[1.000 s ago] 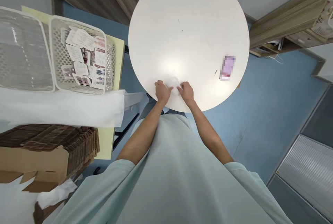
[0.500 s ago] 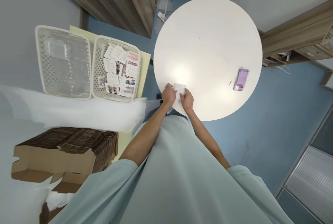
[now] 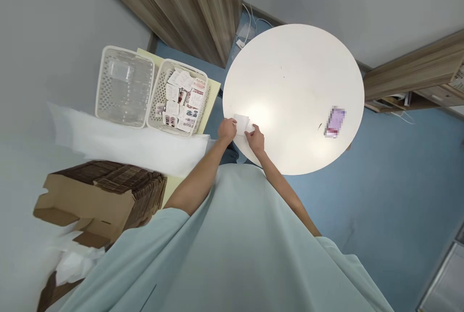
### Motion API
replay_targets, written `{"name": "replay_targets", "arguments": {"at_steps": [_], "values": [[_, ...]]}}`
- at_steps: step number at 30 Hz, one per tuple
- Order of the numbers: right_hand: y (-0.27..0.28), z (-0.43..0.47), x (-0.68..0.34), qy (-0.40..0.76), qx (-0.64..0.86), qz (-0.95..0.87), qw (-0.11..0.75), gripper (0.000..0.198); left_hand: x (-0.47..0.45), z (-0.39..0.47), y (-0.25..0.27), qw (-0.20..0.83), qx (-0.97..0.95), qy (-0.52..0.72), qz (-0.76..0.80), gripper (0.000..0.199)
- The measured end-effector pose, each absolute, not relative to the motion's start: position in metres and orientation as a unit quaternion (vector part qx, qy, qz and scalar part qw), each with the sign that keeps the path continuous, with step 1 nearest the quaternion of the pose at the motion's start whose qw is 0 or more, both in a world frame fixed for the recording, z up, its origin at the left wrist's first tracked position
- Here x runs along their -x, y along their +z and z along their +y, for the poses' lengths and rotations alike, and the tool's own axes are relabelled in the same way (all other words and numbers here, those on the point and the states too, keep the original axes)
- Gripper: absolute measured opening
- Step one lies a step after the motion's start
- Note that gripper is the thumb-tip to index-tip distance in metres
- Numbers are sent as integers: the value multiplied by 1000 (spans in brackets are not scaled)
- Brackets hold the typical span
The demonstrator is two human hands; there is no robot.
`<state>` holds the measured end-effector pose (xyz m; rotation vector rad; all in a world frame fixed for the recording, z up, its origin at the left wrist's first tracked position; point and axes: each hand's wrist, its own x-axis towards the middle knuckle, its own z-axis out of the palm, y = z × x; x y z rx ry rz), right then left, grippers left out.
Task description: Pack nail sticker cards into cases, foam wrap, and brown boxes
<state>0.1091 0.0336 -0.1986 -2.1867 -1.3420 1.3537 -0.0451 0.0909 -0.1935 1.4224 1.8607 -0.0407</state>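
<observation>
Over the near-left edge of the round white table [image 3: 293, 75], a small folded white sheet [image 3: 240, 124] lies between my hands. At its left side, my left hand [image 3: 227, 130] pinches the edge with closed fingers. My right hand [image 3: 255, 139] grips a flap at its right side between thumb and fingers. That flap stands out to the right, partly behind my fingertips. Whether anything is wrapped inside the sheet I cannot tell.
Left of the table, one white basket [image 3: 152, 115] holds several packs of press-on nails with white cards. Beside it, another basket [image 3: 98, 87] holds clear plastic pieces. White sheets [image 3: 145, 150] and flattened cardboard boxes [image 3: 90, 196] lie nearer. A blurred purple item [image 3: 336, 120] rests on the table's right.
My view has shifted, so the baskets and table sit further right and lower. My right hand now holds a flap out to the right of the white sheet, which has turned slightly.
</observation>
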Motion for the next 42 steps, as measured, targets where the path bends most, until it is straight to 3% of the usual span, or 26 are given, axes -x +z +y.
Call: {"name": "replay_targets", "arguments": {"at_steps": [5, 13, 25, 31, 37, 42], "values": [[-177, 5, -139, 482, 716, -485, 138, 54, 57, 47, -156, 413, -562, 34, 716, 47], [-156, -31, -161, 558, 642, -501, 159, 51, 75, -71, -80, 429, -427, 126, 786, 47], [-92, -79, -96, 557, 571, -552, 242, 56, 158, -164, -48, 424, -369, 298, 772, 60], [-62, -116, -22, 522, 568, -591, 236, 63, 263, -225, -54, 341, -348, 347, 801, 53], [-45, -154, 58, 499, 543, -643, 206, 60, 373, -284, -89, 207, -412, 212, 861, 53], [-35, -172, 106, 473, 526, -683, 179, 55, 413, -297, -111, 229, -454, 176, 843, 47]]}}
